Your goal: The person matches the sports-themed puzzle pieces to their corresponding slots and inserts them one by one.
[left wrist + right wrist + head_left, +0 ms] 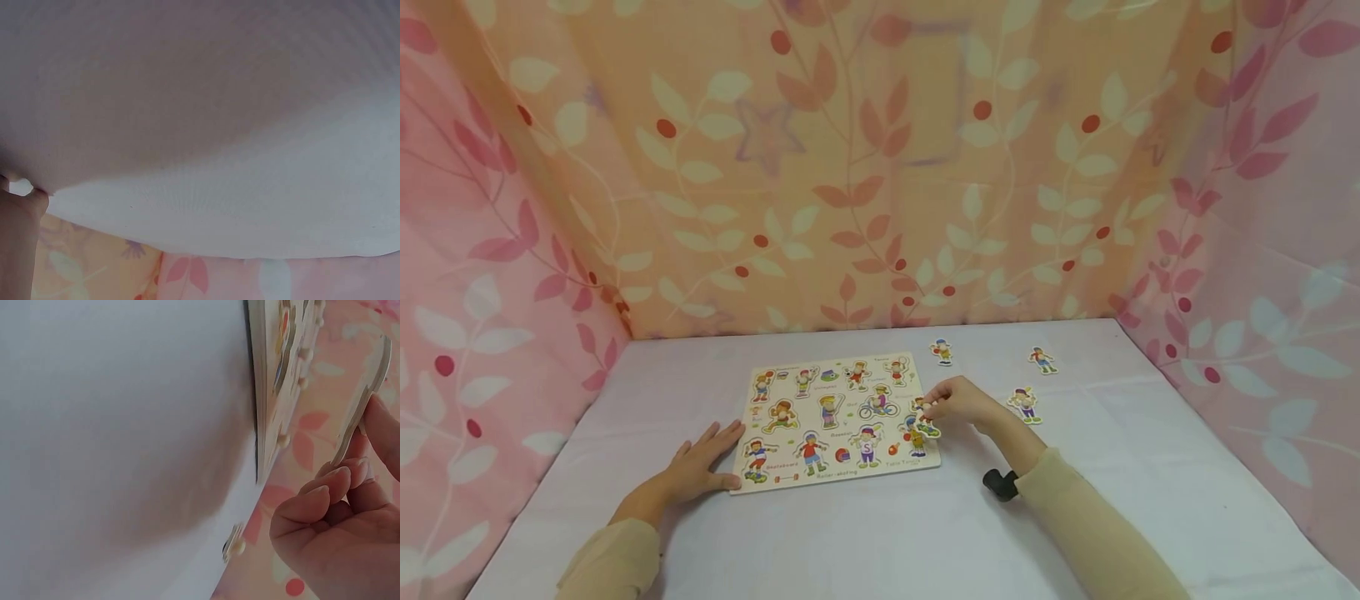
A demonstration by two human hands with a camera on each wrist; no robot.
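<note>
A wooden peg puzzle board (808, 482) printed with figures doing sports lies flat on the table. My left hand (703, 462) rests at its left edge, thumb by the near corner and fingers spread along the side; in the left wrist view only a sliver of that hand (22, 225) shows. Over the board's right edge, my right hand (958, 404) pinches a figure-shaped puzzle piece (927, 423). Seen from the right wrist, the thin piece (362, 403) stands on edge between thumb and fingers, raised above the board's side (257, 394).
Loose puzzle pieces lie right of the board: one in a blue cap (941, 352), one in red and blue (1042, 360), and one in purple trousers (1025, 406). A black wrist camera (1000, 485) sits at my right sleeve. Patterned cloth walls (865, 183) enclose the white table.
</note>
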